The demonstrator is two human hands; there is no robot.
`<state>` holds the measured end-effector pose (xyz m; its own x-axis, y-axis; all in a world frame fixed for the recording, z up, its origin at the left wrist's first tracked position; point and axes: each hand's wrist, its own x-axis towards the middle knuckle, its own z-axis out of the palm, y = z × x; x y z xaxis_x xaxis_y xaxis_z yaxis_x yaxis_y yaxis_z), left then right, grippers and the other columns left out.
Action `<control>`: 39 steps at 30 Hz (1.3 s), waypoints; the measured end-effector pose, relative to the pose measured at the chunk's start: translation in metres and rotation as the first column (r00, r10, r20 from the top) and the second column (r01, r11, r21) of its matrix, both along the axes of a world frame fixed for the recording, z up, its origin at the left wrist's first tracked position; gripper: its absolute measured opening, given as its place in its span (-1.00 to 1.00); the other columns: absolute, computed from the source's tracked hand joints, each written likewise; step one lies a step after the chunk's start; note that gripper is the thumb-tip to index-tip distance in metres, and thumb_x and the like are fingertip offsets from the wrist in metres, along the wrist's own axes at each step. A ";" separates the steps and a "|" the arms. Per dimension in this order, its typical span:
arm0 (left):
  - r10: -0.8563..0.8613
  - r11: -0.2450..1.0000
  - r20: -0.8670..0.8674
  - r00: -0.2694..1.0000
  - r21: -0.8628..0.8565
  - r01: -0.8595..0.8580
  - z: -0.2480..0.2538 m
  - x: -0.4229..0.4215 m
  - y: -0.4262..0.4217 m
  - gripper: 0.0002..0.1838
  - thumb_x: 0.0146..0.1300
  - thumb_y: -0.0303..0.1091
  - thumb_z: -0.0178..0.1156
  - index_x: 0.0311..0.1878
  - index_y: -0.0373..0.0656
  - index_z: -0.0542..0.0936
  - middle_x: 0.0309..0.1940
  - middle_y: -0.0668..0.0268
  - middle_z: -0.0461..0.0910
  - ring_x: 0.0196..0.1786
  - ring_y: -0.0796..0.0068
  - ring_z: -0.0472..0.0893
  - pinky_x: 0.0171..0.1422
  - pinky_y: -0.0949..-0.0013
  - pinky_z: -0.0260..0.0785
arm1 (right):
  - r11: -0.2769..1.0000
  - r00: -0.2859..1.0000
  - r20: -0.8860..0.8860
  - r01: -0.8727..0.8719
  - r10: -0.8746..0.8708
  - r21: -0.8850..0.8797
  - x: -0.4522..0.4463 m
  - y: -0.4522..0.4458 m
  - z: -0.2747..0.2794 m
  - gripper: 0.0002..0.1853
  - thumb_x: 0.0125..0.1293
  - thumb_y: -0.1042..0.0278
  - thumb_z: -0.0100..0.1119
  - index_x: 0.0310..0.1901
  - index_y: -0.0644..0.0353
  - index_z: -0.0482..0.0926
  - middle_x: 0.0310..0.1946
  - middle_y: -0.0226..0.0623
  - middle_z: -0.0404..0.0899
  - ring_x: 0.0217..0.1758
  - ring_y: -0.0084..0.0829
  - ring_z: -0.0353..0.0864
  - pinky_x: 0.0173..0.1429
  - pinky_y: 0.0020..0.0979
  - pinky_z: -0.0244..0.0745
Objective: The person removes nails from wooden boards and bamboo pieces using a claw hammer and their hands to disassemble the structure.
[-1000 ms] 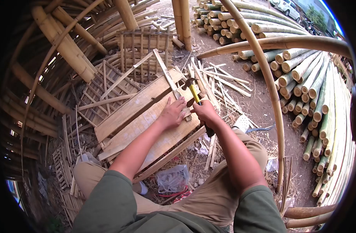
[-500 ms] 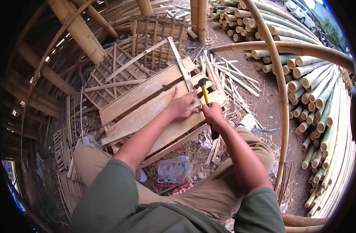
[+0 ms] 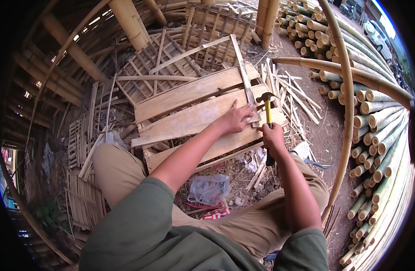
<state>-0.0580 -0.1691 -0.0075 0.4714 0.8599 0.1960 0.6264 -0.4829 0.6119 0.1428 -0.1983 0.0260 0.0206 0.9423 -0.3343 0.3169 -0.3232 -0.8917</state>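
My left hand [image 3: 238, 119] lies over the wooden slats with its fingers apart, the fingertips touching the lower end of a narrow wooden strip [image 3: 242, 67]. The strip lies across the slats of a wooden panel [image 3: 185, 113]. My right hand [image 3: 274, 136] is closed around the handle of a claw hammer [image 3: 268, 108] with a yellow and black grip. The hammer's dark head points up, just right of the strip and above the panel's right end. Whether a nail sits under my left fingers is too small to tell.
Split sticks [image 3: 298, 92] lie scattered right of the panel. Slatted crates [image 3: 157, 63] stand behind it. Stacked bamboo poles [image 3: 374, 131] fill the right side, behind a curved bamboo pole [image 3: 347, 90]. A clear plastic bag [image 3: 209, 189] lies between my legs.
The whole view has shifted, so panel, hands and hammer appear farther right and slightly lower. The hammer stands more upright, and my right hand sits slightly farther from my left.
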 end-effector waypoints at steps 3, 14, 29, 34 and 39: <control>0.007 0.997 0.025 1.000 -0.083 -0.005 0.006 0.001 0.003 -0.67 0.32 -0.43 0.13 0.14 -0.14 0.61 0.43 0.24 0.40 0.60 0.31 0.15 0.67 -0.23 -0.39 | 1.000 0.995 -0.102 0.012 -0.010 0.019 0.000 0.000 0.007 -0.76 0.29 0.32 0.08 -0.42 0.31 0.57 -0.67 -0.36 0.47 -0.75 -0.53 0.31 -0.66 -0.39 0.22; 0.098 0.991 0.224 0.970 -0.113 -0.074 0.002 0.002 0.008 -0.66 0.28 -0.27 0.32 0.13 0.03 0.63 0.26 0.32 0.58 0.51 0.27 0.33 0.65 -0.21 -0.31 | 0.997 0.937 -0.348 0.016 -0.040 -0.072 -0.008 0.020 0.019 -0.74 0.41 0.20 0.27 -0.30 0.22 0.51 -0.76 -0.55 0.24 -0.80 -0.64 0.14 -0.67 -0.49 0.01; 0.134 0.986 0.364 0.922 -0.140 -0.088 0.002 -0.004 0.012 -0.81 0.17 -0.20 0.46 -0.17 0.02 0.80 -0.31 0.34 0.78 -0.18 0.46 0.75 0.67 -0.15 -0.19 | 0.980 0.894 -0.442 -0.013 -0.078 -0.199 -0.025 0.025 0.011 -0.79 0.36 0.30 0.30 -0.34 0.16 0.49 -0.65 -0.55 0.30 -0.74 -0.67 0.14 -0.64 -0.51 -0.03; 0.189 0.974 0.334 0.923 -0.182 -0.133 0.000 -0.001 0.013 -0.90 0.19 -0.31 0.40 -0.24 -0.06 0.79 -0.34 0.30 0.78 -0.17 0.47 0.75 0.68 -0.08 -0.15 | 0.971 0.871 -0.481 -0.018 -0.101 -0.237 -0.024 0.027 0.013 -0.80 0.36 0.31 0.31 -0.34 0.14 0.49 -0.63 -0.56 0.30 -0.74 -0.67 0.12 -0.64 -0.51 -0.05; 0.263 0.964 0.469 0.843 -0.088 -0.252 -0.008 0.005 0.014 -0.82 0.14 -0.23 0.45 -0.35 -0.14 0.77 -0.48 0.19 0.73 -0.33 0.32 0.70 0.59 0.12 0.14 | 0.994 0.965 -0.243 0.083 -0.098 -0.073 -0.020 0.034 0.012 -0.74 0.31 0.26 0.39 -0.42 0.13 0.50 -0.64 -0.53 0.38 -0.73 -0.68 0.22 -0.66 -0.50 0.05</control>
<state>-0.0534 -0.1551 -0.0151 0.0880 0.9441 0.3177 0.3588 -0.3275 0.8741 0.1229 -0.1641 0.0384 0.0150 0.9178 -0.3969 0.0569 -0.3970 -0.9160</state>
